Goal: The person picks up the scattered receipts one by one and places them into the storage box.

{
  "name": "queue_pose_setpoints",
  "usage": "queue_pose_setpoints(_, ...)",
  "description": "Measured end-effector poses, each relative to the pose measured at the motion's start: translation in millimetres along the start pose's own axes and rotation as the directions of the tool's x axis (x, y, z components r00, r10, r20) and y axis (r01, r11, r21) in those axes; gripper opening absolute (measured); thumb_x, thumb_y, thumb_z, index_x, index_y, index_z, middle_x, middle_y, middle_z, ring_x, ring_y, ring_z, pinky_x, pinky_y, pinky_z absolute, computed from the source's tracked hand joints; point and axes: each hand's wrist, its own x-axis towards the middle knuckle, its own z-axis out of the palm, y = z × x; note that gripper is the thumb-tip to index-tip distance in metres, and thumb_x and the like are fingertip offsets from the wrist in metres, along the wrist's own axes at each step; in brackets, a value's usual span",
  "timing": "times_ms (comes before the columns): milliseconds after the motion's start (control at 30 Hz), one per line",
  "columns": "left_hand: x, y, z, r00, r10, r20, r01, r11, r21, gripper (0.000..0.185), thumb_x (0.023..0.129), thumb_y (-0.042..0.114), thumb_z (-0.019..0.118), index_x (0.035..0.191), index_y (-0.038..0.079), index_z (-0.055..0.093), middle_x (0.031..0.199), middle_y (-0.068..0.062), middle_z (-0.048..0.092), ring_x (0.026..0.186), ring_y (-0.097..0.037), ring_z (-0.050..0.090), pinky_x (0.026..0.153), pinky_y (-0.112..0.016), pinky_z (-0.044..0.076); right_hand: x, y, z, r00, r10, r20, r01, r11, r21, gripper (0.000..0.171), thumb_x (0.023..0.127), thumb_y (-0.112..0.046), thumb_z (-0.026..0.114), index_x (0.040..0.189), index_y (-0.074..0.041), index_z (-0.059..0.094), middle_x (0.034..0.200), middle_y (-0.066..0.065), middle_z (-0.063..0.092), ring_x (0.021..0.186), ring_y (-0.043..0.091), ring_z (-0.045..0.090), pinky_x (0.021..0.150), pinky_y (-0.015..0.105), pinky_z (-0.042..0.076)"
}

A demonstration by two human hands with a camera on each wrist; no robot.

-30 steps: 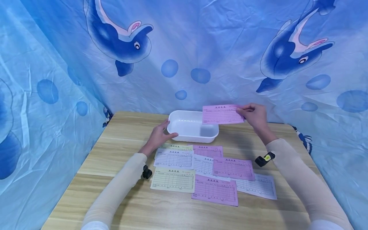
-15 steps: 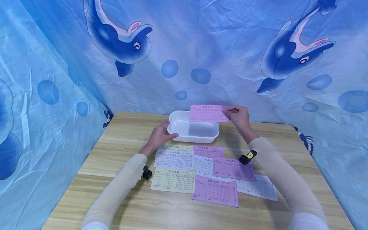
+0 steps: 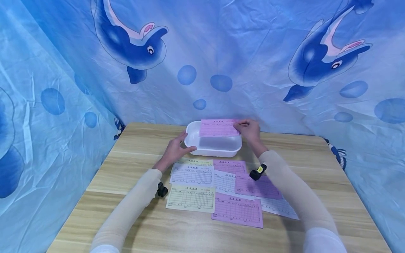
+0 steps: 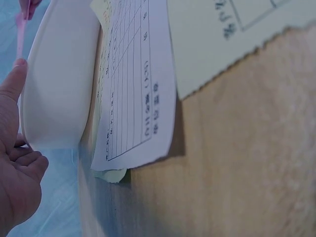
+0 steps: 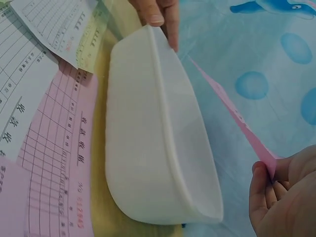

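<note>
My right hand point(image 3: 248, 130) pinches a pink receipt slip point(image 3: 216, 128) by its right end. The slip hangs over the back part of a white plastic basin point(image 3: 215, 153); in the right wrist view the slip point(image 5: 237, 116) shows nearly edge-on above the rim. My left hand point(image 3: 174, 149) grips the basin's left end, its thumb at the front rim and its fingers round the outer wall. In front of the basin lie a white slip point(image 3: 191, 175), a yellow slip point(image 3: 191, 199) and several pink ones, including a front pink slip point(image 3: 237, 211).
The slips overlap on the wooden table point(image 3: 152, 228). A white slip point(image 3: 275, 206) at the right lies partly under the right sleeve point(image 3: 294, 189). A blue dolphin-print curtain point(image 3: 253, 52) hangs right behind the table's back edge.
My right hand has moved left with the pink slip, bringing it from the basin's right end to over its middle and slightly lower. My left hand has stayed on the basin.
</note>
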Motion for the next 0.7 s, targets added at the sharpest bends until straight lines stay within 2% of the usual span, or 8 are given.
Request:
queue_pose_setpoints(233,-0.5,0.5,0.9,1.000,-0.005,-0.001,0.005,1.000,-0.019,0.099,0.084,0.046,0.083,0.155,-0.004,0.035,0.166,-0.019,0.028,0.153,-0.033,0.028,0.121,-0.049,0.034,-1.6,2.8,17.7,1.000,0.003,0.001,-0.003,0.999,-0.033,0.020,0.090,-0.017,0.081,0.103,-0.002,0.077,0.100,0.016,0.076,0.079,0.016,0.070,0.064,0.021,0.057)
queue_pose_setpoints(700,1.3,-1.9,1.1,1.000,0.004,-0.008,-0.004,1.000,-0.025,0.099,0.084,0.046,0.084,0.155,-0.004,0.036,0.165,-0.022,0.027,0.153,-0.038,0.026,0.122,-0.051,0.031,-3.0,7.2,46.2,0.998,-0.041,0.049,0.048,0.990,-0.132,0.011,0.091,-0.015,0.078,0.096,-0.005,0.076,0.090,0.012,0.076,0.073,0.018,0.069,0.060,0.027,0.056)
